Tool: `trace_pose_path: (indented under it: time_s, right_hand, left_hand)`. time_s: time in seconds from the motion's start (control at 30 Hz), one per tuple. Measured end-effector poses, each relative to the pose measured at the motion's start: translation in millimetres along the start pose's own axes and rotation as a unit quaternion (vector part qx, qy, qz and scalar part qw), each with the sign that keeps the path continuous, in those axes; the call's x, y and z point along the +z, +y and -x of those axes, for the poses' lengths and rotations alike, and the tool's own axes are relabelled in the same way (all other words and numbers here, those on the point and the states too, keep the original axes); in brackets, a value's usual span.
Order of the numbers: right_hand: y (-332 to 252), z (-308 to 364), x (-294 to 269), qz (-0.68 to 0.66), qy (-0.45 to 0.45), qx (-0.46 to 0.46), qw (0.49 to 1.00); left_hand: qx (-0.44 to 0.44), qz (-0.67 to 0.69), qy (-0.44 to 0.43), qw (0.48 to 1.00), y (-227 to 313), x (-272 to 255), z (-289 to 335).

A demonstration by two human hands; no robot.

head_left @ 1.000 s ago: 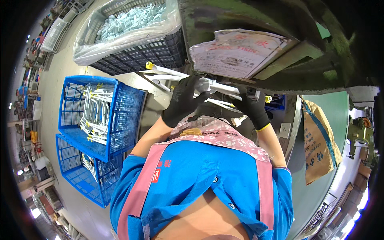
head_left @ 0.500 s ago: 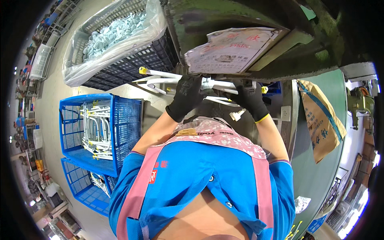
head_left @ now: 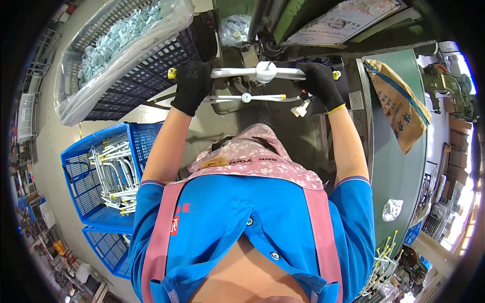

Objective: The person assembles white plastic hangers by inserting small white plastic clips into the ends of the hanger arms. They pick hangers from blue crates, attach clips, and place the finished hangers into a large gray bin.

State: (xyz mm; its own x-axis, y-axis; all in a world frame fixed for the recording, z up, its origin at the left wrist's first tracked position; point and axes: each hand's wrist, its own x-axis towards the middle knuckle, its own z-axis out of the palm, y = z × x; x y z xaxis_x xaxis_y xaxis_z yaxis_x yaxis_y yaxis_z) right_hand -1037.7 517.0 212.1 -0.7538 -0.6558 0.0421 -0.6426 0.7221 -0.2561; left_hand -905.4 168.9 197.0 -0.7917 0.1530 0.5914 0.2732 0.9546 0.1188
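A white bent-tube frame (head_left: 233,73) with yellow end caps spans between my hands, level in front of me. My left hand (head_left: 192,90), in a black glove, is closed around its left end. My right hand (head_left: 321,87), gloved alike, grips the right end. A round white disc (head_left: 266,72) sits at the middle of the upper tube, and a smaller disc (head_left: 246,98) on the thinner lower tube. Below my right hand hangs a small off-white piece (head_left: 301,108); its attachment is unclear. The fingers partly hide the tube ends.
A dark green machine (head_left: 364,38) stands ahead. At left, a black crate (head_left: 136,83) lined with plastic holds pale blue parts; nearby, a blue crate (head_left: 144,146) holds several white tubes. On the right, a green bench (head_left: 399,177) bears a brown paper sack (head_left: 396,103).
My hands have moved farther apart along the frame. The frame has turned, so its discs now show fully, and it appears clear of the machine's edge. The whole view has shifted too.
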Motion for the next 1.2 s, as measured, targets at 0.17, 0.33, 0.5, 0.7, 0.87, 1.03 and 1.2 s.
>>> trace_pose_path:
  time_s: [0.17,0.33,0.5,0.7,0.87,1.03,1.2]
  right_hand:
    - [-18.8,0.8,-15.4,0.037,0.006,0.0,0.999]
    - [-28.5,3.9,-20.3,0.03,0.027,-0.009,0.999]
    - [-32.8,4.4,-25.1,0.04,-0.014,0.016,0.999]
    - [-36.2,5.4,-23.2,0.065,-0.002,0.016,0.998]
    - [-34.2,7.6,-18.5,0.064,0.007,0.011,0.998]
    - [-33.2,4.3,-28.1,0.022,0.023,-0.008,0.999]
    - [-33.2,26.3,-51.3,-0.073,0.126,-0.148,0.978]
  left_hand:
    - [-0.009,-0.076,-0.088,0.993,-2.2,-5.0,-11.2]
    - [-0.014,-0.051,-0.092,0.994,1.6,-4.4,-7.7]
    - [-0.004,-0.05,-0.039,0.998,-0.9,-3.7,-12.1]
    - [0.008,-0.069,-0.026,0.997,0.7,-4.9,-11.0]
    - [-0.008,-0.045,-0.079,0.996,-3.2,-3.2,-7.2]
    - [-0.022,0.028,-0.051,0.998,-2.2,-12.6,-19.4]
    - [-0.003,0.056,0.038,0.998,7.9,-37.5,-3.1]
